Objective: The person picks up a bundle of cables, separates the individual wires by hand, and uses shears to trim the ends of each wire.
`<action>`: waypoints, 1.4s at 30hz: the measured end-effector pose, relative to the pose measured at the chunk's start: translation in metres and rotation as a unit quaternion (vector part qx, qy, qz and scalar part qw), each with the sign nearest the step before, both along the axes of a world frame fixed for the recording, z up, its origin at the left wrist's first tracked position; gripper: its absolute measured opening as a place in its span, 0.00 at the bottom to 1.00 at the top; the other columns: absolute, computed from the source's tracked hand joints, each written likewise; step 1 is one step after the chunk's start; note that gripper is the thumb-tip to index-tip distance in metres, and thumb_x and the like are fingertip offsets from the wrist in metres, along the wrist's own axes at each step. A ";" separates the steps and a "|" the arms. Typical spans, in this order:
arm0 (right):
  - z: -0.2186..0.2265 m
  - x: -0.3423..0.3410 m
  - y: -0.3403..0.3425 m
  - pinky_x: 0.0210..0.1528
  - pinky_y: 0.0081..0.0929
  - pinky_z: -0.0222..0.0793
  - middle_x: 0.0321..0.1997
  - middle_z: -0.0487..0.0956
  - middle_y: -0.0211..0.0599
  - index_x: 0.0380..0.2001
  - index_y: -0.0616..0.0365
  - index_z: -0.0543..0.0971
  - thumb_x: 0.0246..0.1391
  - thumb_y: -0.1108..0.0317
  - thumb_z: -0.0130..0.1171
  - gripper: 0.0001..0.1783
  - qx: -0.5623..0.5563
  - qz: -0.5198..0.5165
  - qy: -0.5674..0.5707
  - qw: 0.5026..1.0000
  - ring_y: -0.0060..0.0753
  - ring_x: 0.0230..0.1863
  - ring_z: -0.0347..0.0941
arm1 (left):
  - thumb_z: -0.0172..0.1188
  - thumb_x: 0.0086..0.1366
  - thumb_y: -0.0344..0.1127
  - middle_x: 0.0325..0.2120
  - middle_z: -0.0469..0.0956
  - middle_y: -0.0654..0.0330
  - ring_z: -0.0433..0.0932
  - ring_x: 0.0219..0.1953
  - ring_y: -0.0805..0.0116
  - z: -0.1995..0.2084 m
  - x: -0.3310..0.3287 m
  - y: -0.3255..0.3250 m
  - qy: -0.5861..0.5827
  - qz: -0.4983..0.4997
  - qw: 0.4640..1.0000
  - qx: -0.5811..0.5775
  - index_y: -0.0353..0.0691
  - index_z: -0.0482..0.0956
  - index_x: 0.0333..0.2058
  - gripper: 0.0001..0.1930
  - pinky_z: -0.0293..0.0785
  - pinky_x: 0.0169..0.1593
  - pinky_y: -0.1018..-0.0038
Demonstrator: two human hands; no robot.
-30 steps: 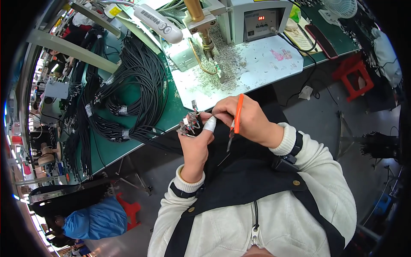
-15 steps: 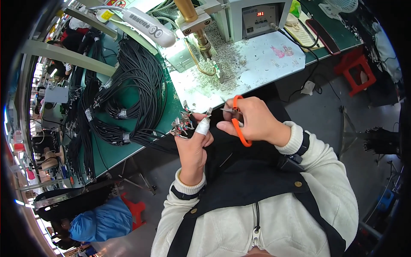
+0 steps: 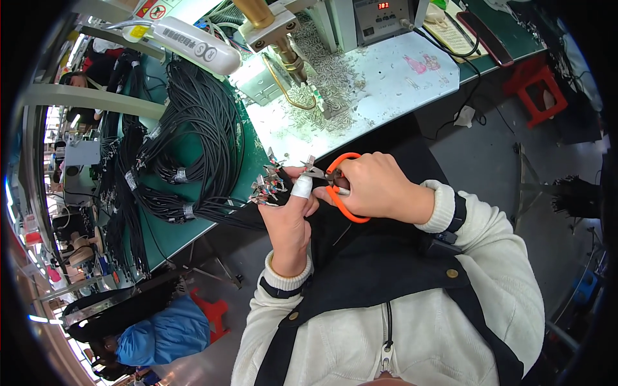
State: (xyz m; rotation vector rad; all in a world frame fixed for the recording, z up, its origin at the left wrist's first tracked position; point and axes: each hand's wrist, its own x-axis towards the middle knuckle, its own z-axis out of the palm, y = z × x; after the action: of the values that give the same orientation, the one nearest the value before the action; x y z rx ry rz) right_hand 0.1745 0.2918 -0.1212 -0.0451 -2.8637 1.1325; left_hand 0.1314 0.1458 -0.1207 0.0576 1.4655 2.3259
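Note:
My left hand [image 3: 286,225], its thumb wrapped in white tape, is closed round a bunch of black cables. Their metal connector ends [image 3: 267,186] with coloured wires fan out beside the fingers. One small metal connector [image 3: 311,161] sticks up at the taped thumb's tip. In my right hand [image 3: 380,186] are orange-handled pliers [image 3: 346,211], whose handles are spread. The jaws reach that connector beside my left thumb; whether they grip it is too small to tell.
Coiled black cables [image 3: 209,122], taped in bundles, lie on the green table [image 3: 161,241]. Ahead, a machine with a brass-coloured cylinder [image 3: 257,13] stands over a white plate [image 3: 386,87] strewn with small metal pieces [image 3: 335,87]. A red stool [image 3: 537,90] is at right; a person in blue [image 3: 161,338] sits at lower left.
My right hand has moved left, bringing the pliers from apart to right beside my left thumb. The handles have spread wider. My left hand has barely shifted; the view has moved slightly.

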 end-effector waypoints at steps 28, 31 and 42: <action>-0.019 -0.088 0.057 0.13 0.17 0.58 0.12 0.67 0.27 0.25 0.63 0.68 0.51 0.64 0.53 0.12 -0.437 -0.088 -0.066 0.893 0.17 0.09 0.62 | 0.52 0.57 0.29 0.16 0.62 0.68 0.53 0.12 0.82 -0.021 -0.102 0.051 -0.153 -0.144 0.978 -0.013 0.38 0.67 0.33 0.06 0.51 0.15 0.84; -0.027 -0.092 0.055 0.12 0.18 0.57 0.11 0.66 0.26 0.25 0.63 0.68 0.51 0.64 0.53 0.12 -0.446 -0.090 -0.066 0.888 0.17 0.09 0.60 | 0.53 0.56 0.29 0.16 0.62 0.68 0.54 0.12 0.82 -0.020 -0.105 0.050 -0.154 -0.147 0.977 -0.027 0.38 0.67 0.34 0.07 0.51 0.15 0.84; -0.025 -0.088 0.050 0.13 0.18 0.52 0.09 0.63 0.25 0.25 0.63 0.68 0.50 0.64 0.53 0.12 -0.449 -0.118 -0.038 0.885 0.16 0.09 0.58 | 0.53 0.55 0.28 0.15 0.61 0.67 0.53 0.11 0.82 -0.020 -0.108 0.047 -0.163 -0.153 0.974 -0.032 0.37 0.67 0.36 0.09 0.51 0.15 0.84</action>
State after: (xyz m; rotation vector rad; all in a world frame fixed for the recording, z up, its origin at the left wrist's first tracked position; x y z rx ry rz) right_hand 0.0864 0.3416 -0.1458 -0.4642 -2.0256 2.2777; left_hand 0.0231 0.1930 -0.1411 -0.1043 1.2658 1.9328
